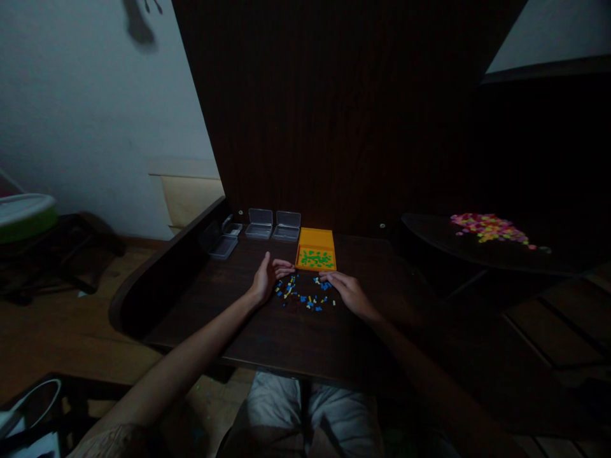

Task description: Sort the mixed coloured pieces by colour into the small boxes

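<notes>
Loose pieces point(318, 309) by yellow box point(316, 238), clear cases point(287, 233) leftward, colorful heap point(491, 229) (far right)

Scattered small pieces point(303, 299) (blue, yellow)

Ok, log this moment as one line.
left hand: open, beside loose pieces | right hand: at pieces' right side, grip unclear | yellow box: open, green pieces inside | clear boxes: left of yellow box

Left hand point(267, 278) relaxed, thumb point(267, 257) raised; right hand point(349, 292) points inward, fingers point(334, 278) perhaps together.
</notes>
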`<state>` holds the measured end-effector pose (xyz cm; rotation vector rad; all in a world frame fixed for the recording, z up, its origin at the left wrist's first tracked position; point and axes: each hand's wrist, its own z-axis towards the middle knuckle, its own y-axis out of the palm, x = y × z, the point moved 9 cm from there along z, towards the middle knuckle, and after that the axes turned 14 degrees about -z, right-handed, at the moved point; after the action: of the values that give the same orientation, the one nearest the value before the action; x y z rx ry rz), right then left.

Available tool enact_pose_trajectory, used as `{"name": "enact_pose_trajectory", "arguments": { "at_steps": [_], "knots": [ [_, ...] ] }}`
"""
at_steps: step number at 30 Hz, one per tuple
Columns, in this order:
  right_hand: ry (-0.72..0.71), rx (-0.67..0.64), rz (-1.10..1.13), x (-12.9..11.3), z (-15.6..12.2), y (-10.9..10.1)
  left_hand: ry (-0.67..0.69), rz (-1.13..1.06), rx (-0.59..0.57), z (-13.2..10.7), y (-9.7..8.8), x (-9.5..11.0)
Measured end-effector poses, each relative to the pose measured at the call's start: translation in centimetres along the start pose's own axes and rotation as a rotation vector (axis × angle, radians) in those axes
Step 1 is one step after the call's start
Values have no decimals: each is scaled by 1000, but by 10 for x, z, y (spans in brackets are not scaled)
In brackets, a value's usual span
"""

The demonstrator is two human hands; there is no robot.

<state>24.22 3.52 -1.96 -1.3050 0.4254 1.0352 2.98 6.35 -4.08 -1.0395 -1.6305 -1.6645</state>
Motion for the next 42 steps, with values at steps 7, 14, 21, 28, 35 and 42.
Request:
{"name": "enact_pose_trajectory", "arguments": {
  "at_steps": [7, 14, 21, 28, 35, 42],
  "knots": [
    [40, 17, 133, 1, 3, 3, -37, -40, 16, 0, 7, -5],
    [123, 24, 332, 12, 6, 11, -92, -60, -40, 3, 17, -16],
    [138, 15, 326, 3, 12, 22, -61, 19, -51, 4, 19, -19],
    [75, 56, 301, -8, 13, 19, 144, 141, 113, -1, 10, -7],
    [91, 18, 355, -8, 16, 25, 132, 235, 75, 2, 21, -15],
    [155, 111, 487, 3, 15, 35, 188, 167, 138, -2, 33, -25]
  ]
}}
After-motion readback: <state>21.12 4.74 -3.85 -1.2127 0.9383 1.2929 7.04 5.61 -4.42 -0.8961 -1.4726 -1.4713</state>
